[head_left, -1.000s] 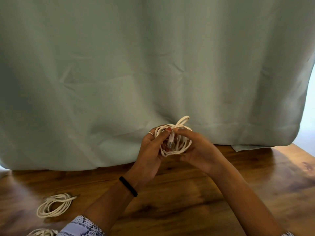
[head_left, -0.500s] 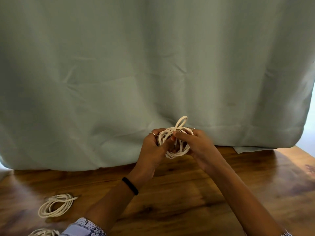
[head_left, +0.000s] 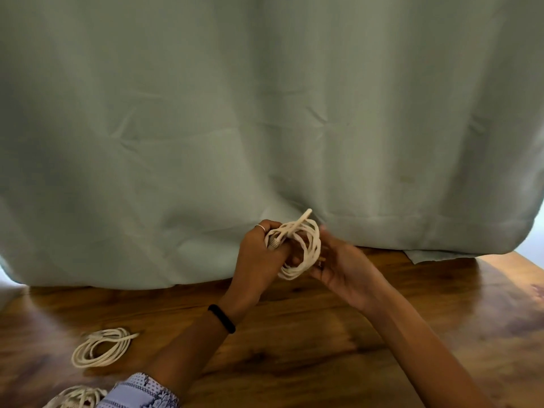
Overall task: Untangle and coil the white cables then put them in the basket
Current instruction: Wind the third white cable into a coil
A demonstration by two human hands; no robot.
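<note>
A small coil of white cable point(head_left: 306, 254) is held above the wooden table point(head_left: 294, 348), close to the curtain. My left hand point(head_left: 260, 257) grips the coil's left side, with the cable's plug end sticking out by its fingers. Under the coil's right side lies my right hand point(head_left: 343, 267), palm turned up and fingers loosely spread, touching the loops. A finished coil of white cable point(head_left: 101, 347) lies on the table at the lower left. Another white cable bundle point(head_left: 76, 397) shows at the bottom left edge. No basket is in view.
A pale green curtain point(head_left: 265, 128) hangs across the whole back and drapes onto the table's far edge. My left wrist carries a black band point(head_left: 222, 318). A patterned sleeve point(head_left: 141, 391) shows at the bottom.
My right hand has let go of its pinch on the top of the coil and moved to the right with its palm opened. The plug end now sits by my left fingers.
</note>
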